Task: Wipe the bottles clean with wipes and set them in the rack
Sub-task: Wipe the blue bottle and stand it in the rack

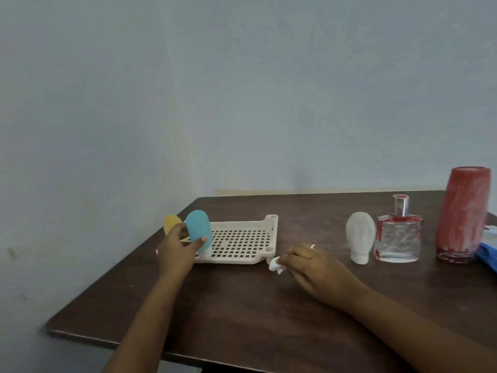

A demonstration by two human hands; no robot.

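Left hand [174, 251] fingers wrap the teal rounded silicone bottle [198, 228], cap-down at the cream perforated plastic rack [242, 242]; right hand [314, 267] fingers pinch a crumpled white wipe [275, 265]. I'd lower it straight (yellow rounded bottle [170, 223] just behind them), then release.

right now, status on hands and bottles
Left hand holds blue bottle cap down at rack. Right hand pinches wipe. White bottle, glass bottle, red bottle wait at right. Nothing blocks rack.
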